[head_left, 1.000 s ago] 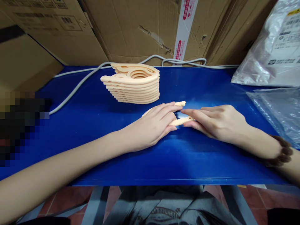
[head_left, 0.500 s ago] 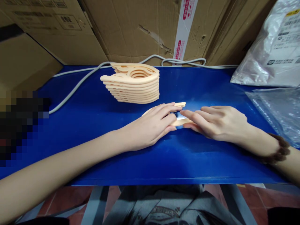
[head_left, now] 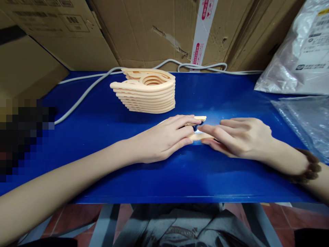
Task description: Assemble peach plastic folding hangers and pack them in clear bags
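A peach-coloured plastic folding hanger (head_left: 202, 137) lies low over the blue table, mostly covered by my hands. My left hand (head_left: 167, 139) is closed over its left part, fingers along the top and thumb at the near edge. The fingers of my right hand (head_left: 239, 137) pinch the near right arm of the hanger, index above and thumb below. A far arm sticks out past my left fingertips, apart from the near one. Behind my left hand stands a neat stack of several matching folded hangers (head_left: 151, 99), untouched.
A grey-white cable (head_left: 84, 92) runs along the back of the blue table (head_left: 154, 183). Cardboard boxes (head_left: 144, 31) stand behind it. At the right are a silvery plastic parcel bag (head_left: 290, 65) and a clear plastic bag (head_left: 305, 120). A dark, pixelated object (head_left: 20, 137) is at the left.
The hanger and both hands have shifted very slightly toward the table's right. My right fingers have slid a little along the near arm. The stack stays put.
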`<action>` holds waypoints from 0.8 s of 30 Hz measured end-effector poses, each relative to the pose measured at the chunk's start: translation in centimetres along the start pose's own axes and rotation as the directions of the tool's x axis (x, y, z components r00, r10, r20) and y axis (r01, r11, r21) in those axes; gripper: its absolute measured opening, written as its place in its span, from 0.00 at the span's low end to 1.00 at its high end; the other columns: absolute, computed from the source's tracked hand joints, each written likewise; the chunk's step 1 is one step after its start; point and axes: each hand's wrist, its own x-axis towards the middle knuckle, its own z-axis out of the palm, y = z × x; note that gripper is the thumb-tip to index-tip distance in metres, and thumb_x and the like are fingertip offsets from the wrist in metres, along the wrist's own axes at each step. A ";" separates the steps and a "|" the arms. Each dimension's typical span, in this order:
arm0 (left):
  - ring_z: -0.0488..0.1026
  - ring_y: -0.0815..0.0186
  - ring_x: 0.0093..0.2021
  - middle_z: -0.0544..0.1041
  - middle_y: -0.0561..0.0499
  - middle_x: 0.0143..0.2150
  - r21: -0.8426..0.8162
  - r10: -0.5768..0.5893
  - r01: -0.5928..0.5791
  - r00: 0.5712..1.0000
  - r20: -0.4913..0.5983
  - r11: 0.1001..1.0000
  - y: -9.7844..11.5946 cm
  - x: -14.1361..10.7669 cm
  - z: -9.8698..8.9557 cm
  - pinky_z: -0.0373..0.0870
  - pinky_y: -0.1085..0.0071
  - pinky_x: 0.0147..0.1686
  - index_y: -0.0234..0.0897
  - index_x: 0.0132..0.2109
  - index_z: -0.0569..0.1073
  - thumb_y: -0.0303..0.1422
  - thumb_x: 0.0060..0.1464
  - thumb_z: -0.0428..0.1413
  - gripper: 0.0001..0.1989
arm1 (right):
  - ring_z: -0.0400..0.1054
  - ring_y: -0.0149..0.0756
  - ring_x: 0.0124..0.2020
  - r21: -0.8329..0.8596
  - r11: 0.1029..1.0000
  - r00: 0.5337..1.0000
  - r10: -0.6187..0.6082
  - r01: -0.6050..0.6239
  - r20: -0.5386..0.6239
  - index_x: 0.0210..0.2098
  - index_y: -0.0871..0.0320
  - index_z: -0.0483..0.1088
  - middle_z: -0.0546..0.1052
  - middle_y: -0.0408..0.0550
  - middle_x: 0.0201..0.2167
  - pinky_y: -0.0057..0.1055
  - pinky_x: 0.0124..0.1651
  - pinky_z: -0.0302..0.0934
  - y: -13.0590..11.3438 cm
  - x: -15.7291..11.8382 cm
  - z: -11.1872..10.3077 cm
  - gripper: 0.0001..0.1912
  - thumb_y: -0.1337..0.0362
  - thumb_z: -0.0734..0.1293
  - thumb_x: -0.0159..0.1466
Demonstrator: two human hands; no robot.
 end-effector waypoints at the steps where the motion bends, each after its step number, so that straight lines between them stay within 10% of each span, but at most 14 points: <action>1: 0.59 0.57 0.75 0.65 0.37 0.73 -0.011 -0.002 0.002 1.000 0.004 1.000 0.0 0.0 -0.1 0.58 0.55 0.74 0.36 0.46 0.72 0.34 0.75 0.43 0.14 | 0.74 0.33 0.25 0.000 1.000 1.000 0.001 -0.001 -0.006 0.55 0.62 0.70 0.81 0.42 0.27 0.31 0.27 0.56 0.0 0.0 -0.1 0.14 0.61 0.59 0.77; 14: 0.58 0.58 0.76 0.66 0.38 0.71 -0.166 -0.104 0.095 0.994 -0.043 0.981 -0.8 -0.2 0.1 0.58 0.59 0.73 0.35 0.56 0.75 0.31 0.70 0.50 0.14 | 0.62 0.30 0.19 0.564 0.826 0.998 0.026 0.011 -0.058 0.48 0.57 0.68 0.73 0.39 0.22 0.32 0.24 0.52 -1.5 0.3 -1.3 0.10 0.60 0.61 0.71; 24: 0.64 0.58 0.72 0.70 0.38 0.69 -0.115 -0.126 0.111 0.983 -0.134 0.987 -1.3 -0.3 0.3 0.60 0.58 0.72 0.35 0.61 0.71 0.35 0.72 0.51 0.16 | 0.68 0.35 0.32 0.456 0.890 0.999 0.035 -0.026 -0.011 0.45 0.58 0.72 0.76 0.48 0.32 0.34 0.35 0.61 -0.8 0.8 -1.1 0.17 0.54 0.58 0.75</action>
